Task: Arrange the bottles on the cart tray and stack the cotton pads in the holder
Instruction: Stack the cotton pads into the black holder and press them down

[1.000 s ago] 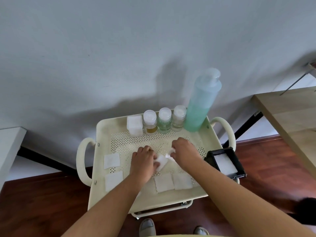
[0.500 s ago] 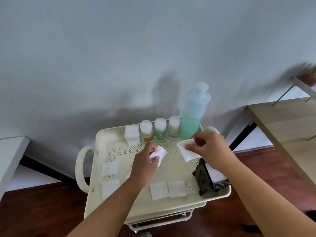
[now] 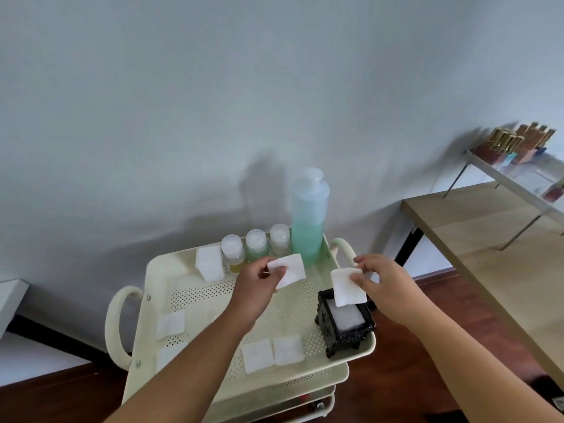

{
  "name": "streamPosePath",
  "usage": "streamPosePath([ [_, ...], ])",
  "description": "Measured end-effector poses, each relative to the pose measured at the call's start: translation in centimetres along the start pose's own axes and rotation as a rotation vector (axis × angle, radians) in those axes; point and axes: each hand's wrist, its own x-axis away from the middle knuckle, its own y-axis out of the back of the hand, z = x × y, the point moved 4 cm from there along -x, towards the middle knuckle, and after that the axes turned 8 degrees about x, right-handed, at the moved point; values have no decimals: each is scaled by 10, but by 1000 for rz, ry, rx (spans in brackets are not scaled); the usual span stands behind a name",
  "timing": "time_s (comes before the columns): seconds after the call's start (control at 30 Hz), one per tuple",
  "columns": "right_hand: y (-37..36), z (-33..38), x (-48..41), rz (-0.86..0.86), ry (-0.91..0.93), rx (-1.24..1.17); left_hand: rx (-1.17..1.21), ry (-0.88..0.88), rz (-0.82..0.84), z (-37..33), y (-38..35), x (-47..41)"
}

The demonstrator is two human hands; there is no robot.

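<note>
A cream cart tray [image 3: 335, 358], perforated across its flat floor and rimmed with rounded edges and loop handles, carries everything here. At its right front corner stands a black holder [image 3: 345, 332], square and ornately moulded, with soft white cotton pads already lying inside it. The right hand [image 3: 386, 285] pinches one square cotton pad [image 3: 348, 286] by its upper edge, fingers closed on it, so that the pad hangs just above the holder's open top. The left hand [image 3: 259, 283] holds a second pad [image 3: 290, 270] over the middle of the tray, thumb and fingers clamped on its corner. Along the back rim stand three small clear bottles [image 3: 255, 247] with pale round caps in a row, one with yellowish liquid; beside them on the right rises a tall cylindrical bottle [image 3: 309, 221] of translucent plastic filled with green-blue liquid. Left of the row sits a small stack of pads [image 3: 210, 263]. Four loose pads [image 3: 273, 353] lie flat on the tray floor, two at the left, two touching at the front.
</note>
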Motion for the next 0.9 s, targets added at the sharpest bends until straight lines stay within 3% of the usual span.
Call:
streamPosePath([
  [0.37,-21,-5,1,167,-49,171,-24,5,-5,6,-13,10],
  [0.77,-38,-10,4,24,74,412,-54,-46,30,-3,-25,14],
  [0.9,-29,-11,10,-129,147,399,-71,-59,7,-6,-25,12],
])
